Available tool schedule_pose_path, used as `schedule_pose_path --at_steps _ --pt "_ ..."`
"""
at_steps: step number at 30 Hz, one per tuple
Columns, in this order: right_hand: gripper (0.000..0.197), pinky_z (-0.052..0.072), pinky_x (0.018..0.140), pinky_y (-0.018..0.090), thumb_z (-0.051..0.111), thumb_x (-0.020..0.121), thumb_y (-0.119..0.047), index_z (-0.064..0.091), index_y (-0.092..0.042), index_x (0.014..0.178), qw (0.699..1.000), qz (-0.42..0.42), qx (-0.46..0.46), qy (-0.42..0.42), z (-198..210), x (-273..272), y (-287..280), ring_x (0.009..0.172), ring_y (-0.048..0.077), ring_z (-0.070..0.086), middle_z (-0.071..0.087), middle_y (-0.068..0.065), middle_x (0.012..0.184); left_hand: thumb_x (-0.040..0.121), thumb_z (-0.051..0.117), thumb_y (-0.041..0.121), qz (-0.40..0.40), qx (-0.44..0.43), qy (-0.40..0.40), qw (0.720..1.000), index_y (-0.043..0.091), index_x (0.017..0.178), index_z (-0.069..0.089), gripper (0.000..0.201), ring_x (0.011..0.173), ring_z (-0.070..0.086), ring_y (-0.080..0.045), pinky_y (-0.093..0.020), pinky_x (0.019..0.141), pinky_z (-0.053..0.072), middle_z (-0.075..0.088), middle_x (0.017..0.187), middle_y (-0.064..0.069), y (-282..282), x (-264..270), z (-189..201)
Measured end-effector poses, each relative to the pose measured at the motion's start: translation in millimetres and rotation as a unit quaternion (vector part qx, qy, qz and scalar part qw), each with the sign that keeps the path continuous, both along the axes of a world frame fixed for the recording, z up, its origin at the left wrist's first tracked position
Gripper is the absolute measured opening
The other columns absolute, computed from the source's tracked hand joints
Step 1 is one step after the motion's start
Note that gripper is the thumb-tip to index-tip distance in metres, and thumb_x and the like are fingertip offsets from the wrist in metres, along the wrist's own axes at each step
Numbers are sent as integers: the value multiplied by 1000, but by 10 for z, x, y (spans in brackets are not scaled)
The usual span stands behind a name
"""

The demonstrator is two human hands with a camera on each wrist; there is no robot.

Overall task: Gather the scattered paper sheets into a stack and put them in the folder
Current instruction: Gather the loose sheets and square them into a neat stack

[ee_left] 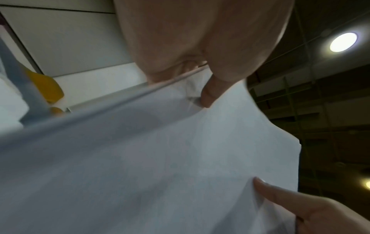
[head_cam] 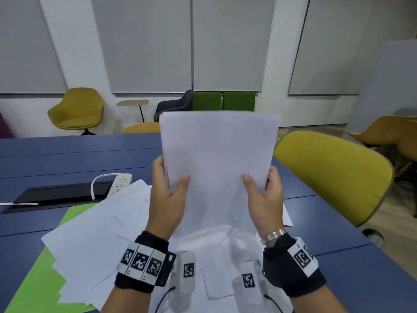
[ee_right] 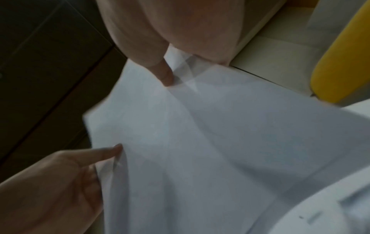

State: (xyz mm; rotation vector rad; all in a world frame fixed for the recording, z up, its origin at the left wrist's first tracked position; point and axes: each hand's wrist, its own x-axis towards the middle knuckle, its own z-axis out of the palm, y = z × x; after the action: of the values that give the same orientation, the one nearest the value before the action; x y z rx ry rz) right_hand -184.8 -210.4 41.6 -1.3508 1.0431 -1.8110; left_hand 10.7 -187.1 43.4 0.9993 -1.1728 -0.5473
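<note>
I hold a stack of white paper sheets (head_cam: 217,159) upright above the blue table (head_cam: 67,154). My left hand (head_cam: 167,190) grips its left edge, thumb on the front, fingers behind. On the opposite edge my right hand (head_cam: 262,195) grips the same way. Both wrist views show the stack (ee_left: 160,158) (ee_right: 210,142) with a thumb pressed on it. Several loose white sheets (head_cam: 94,233) lie fanned out on the table at my left, over a green folder (head_cam: 29,281). One more sheet corner (head_cam: 287,216) shows behind my right hand.
A white power strip (head_cam: 118,181) and a black cable tray (head_cam: 58,195) sit at the back left of the table. A yellow chair (head_cam: 334,175) stands close at the right table edge. More chairs stand by the far wall.
</note>
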Motion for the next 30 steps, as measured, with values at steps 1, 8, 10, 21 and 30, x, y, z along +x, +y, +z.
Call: schedule_pose_path --at_steps 1,8,10,21,30 --pt "18 56 82 29 68 93 -11 58 -22 102 1000 -4 -11 3 19 17 18 98 15 69 72 -4 104 98 61 -1 11 -11 -7 1000 19 132 44 43 106 64 4 -13 87 51 64 122 9 19 -25 34" --pt "32 50 71 27 60 79 7 55 -16 101 995 23 88 -40 -151 -115 -14 82 10 66 70 -5 94 79 69 11 -104 110 70 986 14 115 56 38 102 69 -20 -28 80 55 74 110 -1 -63 102 -181" --pt "36 49 70 23 55 79 13 54 -14 103 991 57 113 -31 -154 -123 -28 78 3 64 69 -10 92 87 64 -2 -124 126 66 982 17 117 58 36 100 71 -15 -24 78 56 75 109 3 -59 62 -211" --pt "35 52 76 28 54 82 6 63 -17 108 985 41 168 0 -257 -161 -62 89 11 68 73 -1 105 88 56 -14 -104 156 39 981 22 121 60 49 102 71 -9 -22 80 55 75 111 7 -42 -20 -234" --pt "34 52 74 23 59 87 1 64 -24 110 979 51 193 28 -395 -172 -33 98 10 69 73 -8 106 92 53 -12 -98 178 -11 979 27 121 60 48 105 72 -14 -37 89 57 76 114 7 -56 40 -280"
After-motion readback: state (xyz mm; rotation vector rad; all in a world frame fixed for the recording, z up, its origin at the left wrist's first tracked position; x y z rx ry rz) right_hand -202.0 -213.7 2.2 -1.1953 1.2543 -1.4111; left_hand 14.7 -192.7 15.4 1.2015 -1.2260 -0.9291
